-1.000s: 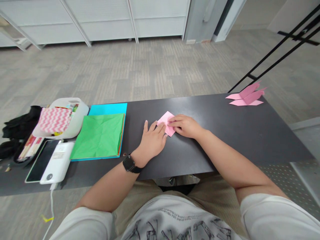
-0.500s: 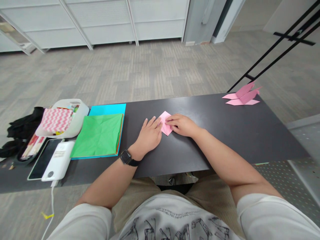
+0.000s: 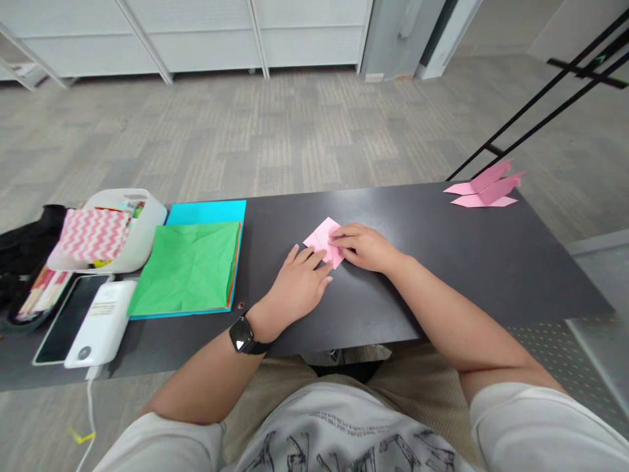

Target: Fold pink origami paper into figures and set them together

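- Head view, middle of the desk (image 3: 442, 269): folded pink paper (image 3: 322, 234), lying diamond-wise, creased, between the two hands.
- Left hand (image 3: 297, 285) spread and unclenched, palm down, fingertips on the near left part of the paper; black watch (image 3: 242, 334) at the wrist.
- Right hand (image 3: 366, 248) with bent fingers close together, fingertips on the right part of the paper; pinching a layer or only pressing, cannot tell.
- Far right end of the desk: pink folded figures (image 3: 489, 189), pointed, close together.
- Left of the hands: creased green sheet (image 3: 189, 265) atop a stack, blue sheet (image 3: 206, 212) jutting out behind.
- Farther left: white basket (image 3: 147, 239) with zigzag-patterned cloth (image 3: 95, 234); nearer, dark-screened phone (image 3: 69, 321) beside corded white device (image 3: 101, 324).
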Demonstrator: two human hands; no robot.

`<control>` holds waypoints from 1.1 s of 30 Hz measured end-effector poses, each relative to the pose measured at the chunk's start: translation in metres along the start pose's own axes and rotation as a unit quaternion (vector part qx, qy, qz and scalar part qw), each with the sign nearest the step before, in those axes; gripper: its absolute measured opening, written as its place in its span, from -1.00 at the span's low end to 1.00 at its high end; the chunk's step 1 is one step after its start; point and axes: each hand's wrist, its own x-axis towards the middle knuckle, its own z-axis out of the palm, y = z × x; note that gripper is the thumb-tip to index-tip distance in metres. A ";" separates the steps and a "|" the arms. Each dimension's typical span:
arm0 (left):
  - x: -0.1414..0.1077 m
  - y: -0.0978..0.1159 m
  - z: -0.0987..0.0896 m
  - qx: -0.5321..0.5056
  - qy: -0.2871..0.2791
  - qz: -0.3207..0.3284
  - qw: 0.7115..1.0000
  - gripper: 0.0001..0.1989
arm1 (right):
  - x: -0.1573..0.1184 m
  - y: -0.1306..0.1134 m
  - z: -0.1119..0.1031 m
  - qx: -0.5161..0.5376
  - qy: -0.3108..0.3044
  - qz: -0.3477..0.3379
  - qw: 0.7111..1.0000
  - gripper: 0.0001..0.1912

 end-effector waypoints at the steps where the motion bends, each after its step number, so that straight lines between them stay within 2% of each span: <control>1: -0.001 0.000 0.000 -0.001 -0.001 0.002 1.000 -0.64 | 0.000 0.000 0.000 0.000 0.000 0.002 1.000 -0.62; 12: 0.001 -0.003 0.000 -0.006 0.004 -0.014 1.000 -0.63 | 0.000 0.001 0.000 0.008 -0.003 0.004 1.000 -0.60; 21: 0.014 -0.019 0.011 0.013 0.042 -0.097 0.994 -0.57 | 0.001 0.000 0.001 0.013 -0.004 -0.004 1.000 -0.57; 25: 0.025 -0.027 0.016 0.024 0.055 -0.134 0.989 -0.54 | 0.001 0.000 -0.001 0.003 -0.008 -0.017 1.000 -0.62; 33: 0.035 -0.036 0.017 -0.021 0.081 -0.175 0.981 -0.50 | 0.001 -0.008 -0.001 0.008 -0.022 -0.041 0.999 -0.67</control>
